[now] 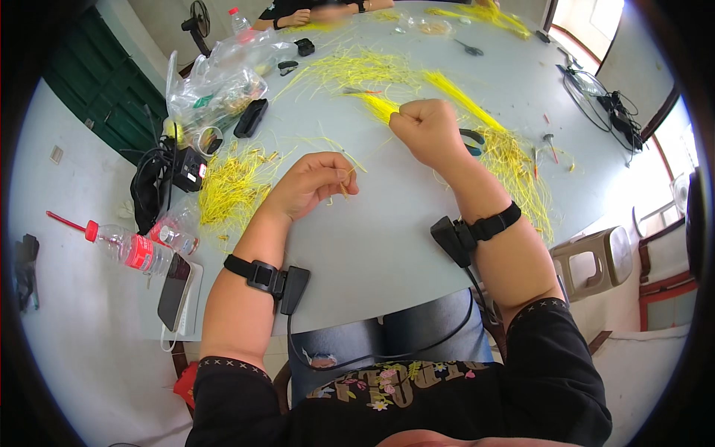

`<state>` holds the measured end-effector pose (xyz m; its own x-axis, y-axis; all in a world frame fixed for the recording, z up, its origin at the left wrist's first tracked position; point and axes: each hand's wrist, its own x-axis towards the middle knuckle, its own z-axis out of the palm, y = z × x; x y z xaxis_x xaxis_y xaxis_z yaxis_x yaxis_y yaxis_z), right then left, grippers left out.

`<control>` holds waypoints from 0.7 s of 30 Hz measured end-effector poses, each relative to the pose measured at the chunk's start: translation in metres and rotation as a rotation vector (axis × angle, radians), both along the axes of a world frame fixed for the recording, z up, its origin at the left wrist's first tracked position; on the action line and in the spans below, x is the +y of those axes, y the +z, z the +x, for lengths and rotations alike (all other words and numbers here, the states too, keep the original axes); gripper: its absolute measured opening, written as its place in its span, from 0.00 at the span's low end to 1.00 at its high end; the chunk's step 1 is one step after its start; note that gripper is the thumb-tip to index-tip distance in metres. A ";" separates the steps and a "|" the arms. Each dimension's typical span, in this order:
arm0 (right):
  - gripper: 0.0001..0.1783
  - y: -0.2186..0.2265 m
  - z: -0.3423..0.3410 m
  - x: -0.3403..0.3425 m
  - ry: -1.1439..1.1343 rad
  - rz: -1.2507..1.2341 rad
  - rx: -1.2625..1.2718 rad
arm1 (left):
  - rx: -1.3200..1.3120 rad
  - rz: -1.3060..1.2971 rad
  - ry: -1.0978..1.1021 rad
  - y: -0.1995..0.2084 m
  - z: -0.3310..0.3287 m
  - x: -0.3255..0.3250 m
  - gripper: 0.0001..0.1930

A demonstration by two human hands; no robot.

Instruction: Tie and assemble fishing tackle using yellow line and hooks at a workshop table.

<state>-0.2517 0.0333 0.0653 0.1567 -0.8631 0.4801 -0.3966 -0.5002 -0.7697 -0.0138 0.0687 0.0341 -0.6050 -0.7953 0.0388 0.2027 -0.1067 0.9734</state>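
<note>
My left hand (316, 182) is closed in a pinch over the table (365, 253). From its fingertips sticks a small golden-brown twisted piece (344, 190), and thin yellow strands lie just beyond. My right hand (428, 132) makes a fist, further from me; whatever it may hold is hidden inside. Against its knuckles ends a bright yellow strand bundle (381, 106), and I cannot tell whether the fist grips it. Scissors with dark handles (472, 138) lie partly hidden behind my right wrist. A long yellow bundle (462, 100) runs past the fist toward a tangled pile (514, 167).
On the left are a yellow strand heap (234, 186), plastic bags (223, 82), a black case (251, 118), a bottle (130, 246) and a phone (175, 290). Black cables (618, 119) lie far right. Another person's hands (298, 18) work across the table. A stool (596, 257) stands right.
</note>
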 end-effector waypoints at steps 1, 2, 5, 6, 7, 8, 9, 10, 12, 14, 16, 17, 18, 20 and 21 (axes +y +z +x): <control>0.19 -0.001 0.000 -0.002 0.002 -0.001 0.001 | 0.001 -0.001 0.002 0.000 -0.001 0.000 0.07; 0.18 -0.002 -0.001 -0.004 -0.014 0.015 0.001 | -0.001 -0.002 0.031 0.001 -0.002 0.000 0.07; 0.20 -0.009 -0.001 -0.009 -0.018 0.032 -0.006 | -0.009 0.012 0.077 0.003 -0.003 0.001 0.07; 0.23 -0.011 -0.002 -0.011 -0.008 0.034 -0.015 | -0.015 0.028 0.093 0.004 -0.004 0.001 0.06; 0.23 -0.007 0.002 -0.008 -0.006 0.035 -0.014 | -0.015 0.028 0.095 0.004 -0.004 0.001 0.06; 0.21 -0.003 0.005 -0.005 0.057 0.229 -0.252 | -0.023 0.044 0.114 0.003 -0.005 0.001 0.06; 0.21 0.001 0.009 -0.001 0.119 0.423 -0.490 | -0.031 0.059 0.134 0.003 -0.005 0.001 0.06; 0.21 0.004 0.013 0.003 0.121 0.424 -0.489 | -0.031 0.060 0.136 0.002 -0.004 0.001 0.06; 0.16 0.009 0.020 0.010 0.367 0.583 -0.929 | -0.076 0.014 0.099 -0.002 -0.002 0.000 0.05; 0.15 0.001 0.015 0.004 0.534 0.620 -0.999 | -0.057 0.013 0.092 -0.003 -0.004 -0.001 0.05; 0.14 -0.001 0.013 0.003 0.704 0.657 -1.065 | -0.038 0.012 0.087 -0.003 -0.003 -0.002 0.05; 0.14 0.002 0.013 0.007 0.693 0.741 -1.053 | -0.029 0.025 0.097 -0.003 -0.003 -0.002 0.05; 0.13 0.004 0.013 0.009 0.680 0.824 -1.039 | -0.019 0.038 0.107 -0.003 -0.002 -0.003 0.05; 0.12 -0.001 0.014 0.008 0.664 0.801 -0.910 | -0.013 0.040 0.111 -0.003 -0.002 -0.003 0.05; 0.11 -0.002 0.015 0.008 0.646 0.777 -0.781 | -0.007 0.042 0.115 -0.003 -0.003 -0.003 0.05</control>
<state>-0.2370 0.0414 0.0629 0.5563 -0.8300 0.0394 0.4379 0.2525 -0.8629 -0.0164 0.0657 0.0316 -0.5099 -0.8602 -0.0001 0.2090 -0.1240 0.9700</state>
